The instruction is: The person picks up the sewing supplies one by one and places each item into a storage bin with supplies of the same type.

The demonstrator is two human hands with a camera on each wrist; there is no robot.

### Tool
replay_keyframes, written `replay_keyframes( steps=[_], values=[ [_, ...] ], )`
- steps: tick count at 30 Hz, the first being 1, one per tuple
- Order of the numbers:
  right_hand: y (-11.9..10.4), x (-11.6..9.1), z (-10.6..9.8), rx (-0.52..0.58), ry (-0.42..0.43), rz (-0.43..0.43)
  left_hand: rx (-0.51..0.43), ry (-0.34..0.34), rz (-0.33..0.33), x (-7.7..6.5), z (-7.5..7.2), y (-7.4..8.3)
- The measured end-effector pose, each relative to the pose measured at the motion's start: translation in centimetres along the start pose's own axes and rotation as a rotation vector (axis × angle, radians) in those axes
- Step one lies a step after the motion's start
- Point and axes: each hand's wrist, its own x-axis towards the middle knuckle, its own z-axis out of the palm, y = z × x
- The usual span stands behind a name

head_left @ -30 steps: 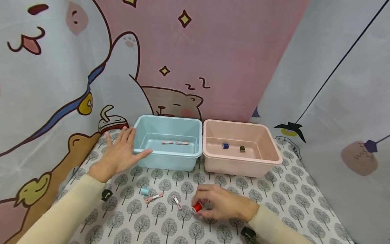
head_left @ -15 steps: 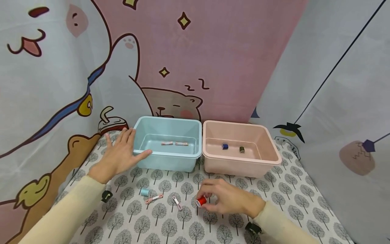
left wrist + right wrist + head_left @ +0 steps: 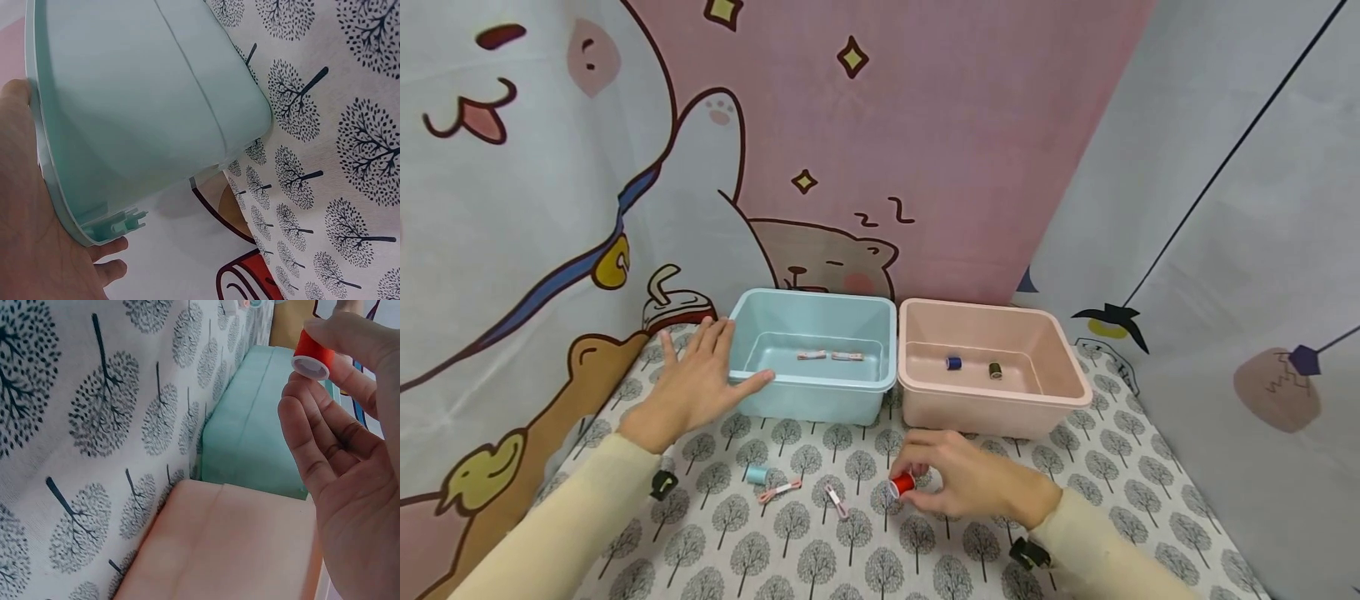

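Observation:
Between thumb and fingers, my right hand (image 3: pixel 962 477) pinches a spool of red thread (image 3: pixel 312 352) with a white end, held in front of the pink bin (image 3: pixel 992 412). Its remaining fingers are bent loosely below the spool in the right wrist view. My left hand (image 3: pixel 696 383) rests on the left front corner of the light blue bin (image 3: pixel 812 400), fingers spread and thumb along the rim. A light blue thread spool (image 3: pixel 756 474) and two small pink-and-white banded bundles, one left (image 3: pixel 779 491) and one right (image 3: pixel 836 502), lie on the tablecloth.
Two similar bundles (image 3: pixel 829 356) lie inside the blue bin. A blue spool (image 3: pixel 953 363) and a dark green spool (image 3: pixel 995 370) are in the pink bin. Both bins stand side by side on a tree-print tablecloth (image 3: pixel 722 550), before a cartoon curtain (image 3: pixel 955 150).
My right hand has lifted the red spool and moved it forward and slightly right, towards the pink bin. The left hand stays on the blue bin's corner.

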Motion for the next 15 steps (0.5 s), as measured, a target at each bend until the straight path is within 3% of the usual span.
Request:
replay_keyframes(
  steps=[15],
  values=[
    [0.3, -0.1, -1.6, -0.016, 0.016, 0.000, -0.022, 0.021, 0.004, -0.4, -0.1, -0.1]
  ],
)
